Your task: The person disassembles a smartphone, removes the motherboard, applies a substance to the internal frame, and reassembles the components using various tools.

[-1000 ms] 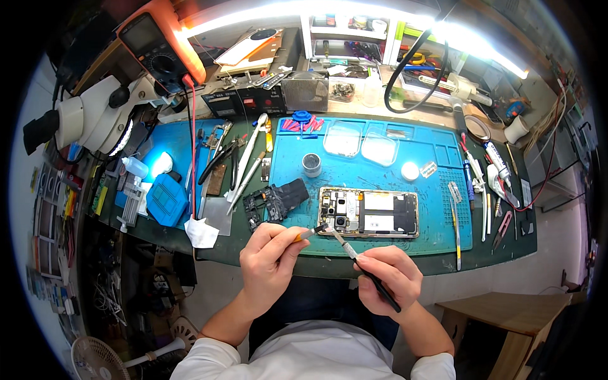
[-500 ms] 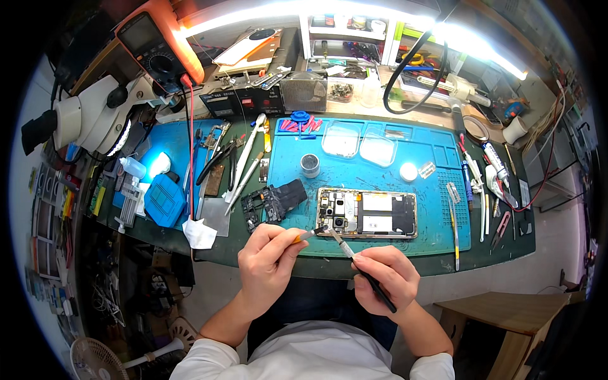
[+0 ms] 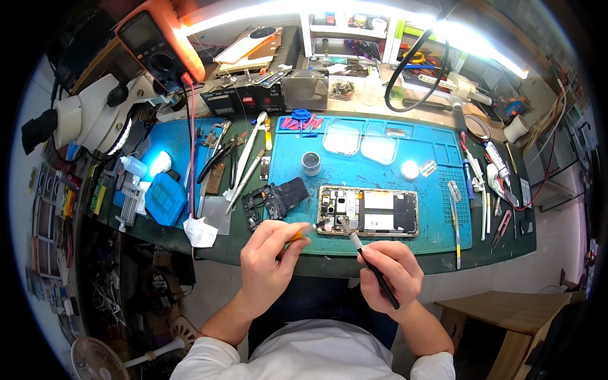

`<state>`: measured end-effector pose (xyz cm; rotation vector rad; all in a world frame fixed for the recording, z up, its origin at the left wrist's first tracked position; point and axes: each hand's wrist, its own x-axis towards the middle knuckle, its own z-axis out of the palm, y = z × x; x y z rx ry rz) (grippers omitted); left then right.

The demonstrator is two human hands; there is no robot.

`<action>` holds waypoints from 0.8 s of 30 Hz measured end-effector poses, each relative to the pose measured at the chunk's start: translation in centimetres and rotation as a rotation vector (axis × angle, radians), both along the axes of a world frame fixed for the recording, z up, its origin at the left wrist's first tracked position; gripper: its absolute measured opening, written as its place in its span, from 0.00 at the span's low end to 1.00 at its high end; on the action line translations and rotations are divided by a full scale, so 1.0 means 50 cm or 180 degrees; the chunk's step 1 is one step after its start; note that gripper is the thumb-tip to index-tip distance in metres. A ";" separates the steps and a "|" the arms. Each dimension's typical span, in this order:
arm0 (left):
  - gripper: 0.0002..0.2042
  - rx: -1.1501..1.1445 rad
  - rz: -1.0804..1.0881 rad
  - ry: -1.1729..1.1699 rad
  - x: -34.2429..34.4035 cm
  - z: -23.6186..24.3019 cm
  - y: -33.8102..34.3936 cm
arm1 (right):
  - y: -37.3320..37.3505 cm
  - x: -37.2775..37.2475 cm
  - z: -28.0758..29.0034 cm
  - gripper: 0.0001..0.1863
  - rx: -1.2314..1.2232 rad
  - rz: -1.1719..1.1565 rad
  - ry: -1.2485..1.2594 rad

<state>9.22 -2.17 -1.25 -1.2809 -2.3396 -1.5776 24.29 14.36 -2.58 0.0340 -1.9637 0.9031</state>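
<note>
An opened smartphone (image 3: pixel 386 223) lies on the blue work mat, its circuit board and camera modules bare at the left end. My right hand (image 3: pixel 394 272) is closed round a black-handled craft knife (image 3: pixel 379 277) with a silver collar. Its blade points at the phone's lower left area, over the camera modules; whether it touches is unclear. At the phone's lower left corner, my left hand (image 3: pixel 269 263) pinches a small brush-like tool (image 3: pixel 306 231) with a yellow handle, a metal sleeve and a dark tip. Left of the phone sits a black inner cover (image 3: pixel 274 200).
Behind the phone stand a small round pot (image 3: pixel 311 164), clear plastic trays (image 3: pixel 342 137) and a white round lid (image 3: pixel 410 169). Pliers (image 3: pixel 218 161) and tweezers lie left, near a microscope (image 3: pixel 82 117). A slim blade tool (image 3: pixel 455 221) lies right of the phone.
The knife and my right hand have shifted slightly right, its tip farther over the phone. My left hand's tool has drawn a little left, widening the gap between the two tips.
</note>
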 end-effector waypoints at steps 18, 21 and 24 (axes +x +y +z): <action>0.12 0.0333 -0.1253 -0.2923 0.026 0.001 -0.005 | -0.018 -0.017 -0.004 0.20 0.0825 -0.0410 -0.0012; 0.12 0.0311 -0.1222 -0.2904 0.027 0.003 -0.006 | -0.019 -0.019 -0.001 0.19 0.0812 -0.0396 -0.0019; 0.13 0.0278 -0.1181 -0.2826 0.028 0.004 -0.007 | -0.020 -0.020 -0.002 0.19 0.0803 -0.0401 -0.0026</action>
